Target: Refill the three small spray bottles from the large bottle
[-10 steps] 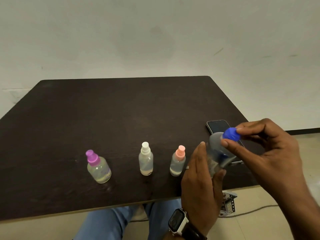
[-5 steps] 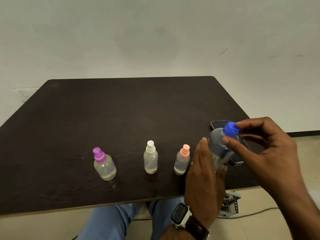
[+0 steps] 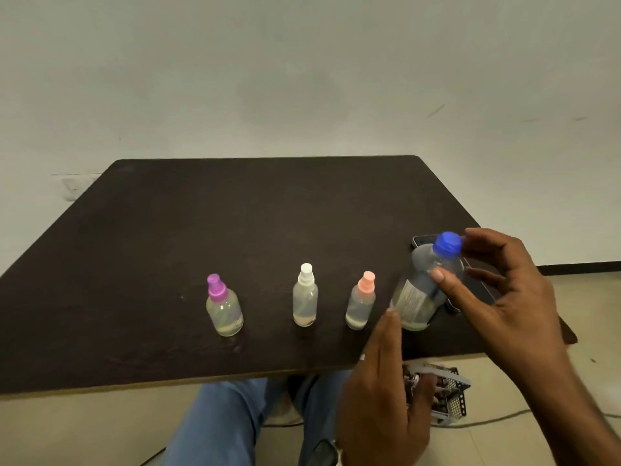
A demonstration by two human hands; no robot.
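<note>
Three small spray bottles stand upright in a row near the front of the dark worktop (image 3: 235, 213): a purple-capped one (image 3: 224, 306) on the left, a white-capped one (image 3: 305, 297) in the middle and a pink-capped one (image 3: 361, 302) on the right. Each is apart from the next, with its cap on and only a little liquid at the bottom. Just right of the pink-capped one stands the large bottle (image 3: 425, 287), clear, labelled, its blue cap (image 3: 447, 243) on. It rests on the worktop, in front of a phone (image 3: 477, 290) lying flat. The right hand (image 3: 504, 290) curls around the large bottle's upper part; its thumb lies against the shoulder and a finger is just beside the cap, but the grip looks loose, and whether it is clamped cannot be told. The left hand (image 3: 386, 391) is flat, fingers straight and together, holding nothing, fingertips just beside the bottle's base. Jeans (image 3: 228, 422) show below the worktop edge, a metal mesh box (image 3: 447, 395) on the floor.
</note>
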